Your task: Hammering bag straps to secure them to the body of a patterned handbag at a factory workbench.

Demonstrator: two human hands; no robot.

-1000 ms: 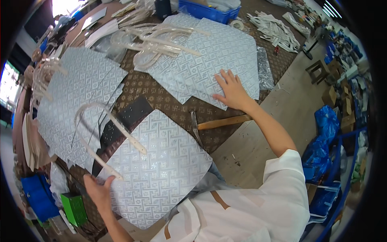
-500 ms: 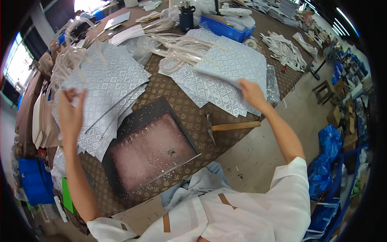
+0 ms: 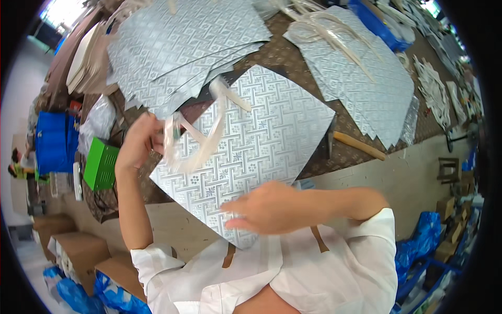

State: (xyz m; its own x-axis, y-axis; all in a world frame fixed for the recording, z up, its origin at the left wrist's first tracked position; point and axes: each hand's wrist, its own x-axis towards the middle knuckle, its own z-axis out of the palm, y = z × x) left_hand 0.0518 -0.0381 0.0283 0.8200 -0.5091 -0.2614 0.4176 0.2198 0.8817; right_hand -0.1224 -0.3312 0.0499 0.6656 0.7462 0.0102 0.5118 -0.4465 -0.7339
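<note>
Left hand (image 3: 137, 144) closed around a bunch of translucent cream strap handles (image 3: 201, 137), held over the left corner of a silver embossed square sheet (image 3: 251, 152). Right hand (image 3: 264, 206) blurred, fingers loosely spread and open, hovering at the sheet's near corner; contact impossible to tell. Sheet lying flat near the front edge of the brown patterned worktop (image 3: 361, 137). Beyond it, a fanned stack of matching silver sheets (image 3: 183, 42) toward the far left corner. Wooden-handled tool (image 3: 358, 145) just beside the sheet's right corner. Green box (image 3: 99, 165) at the left edge; blue crate (image 3: 52, 141) next to it, contents not discernible.
</note>
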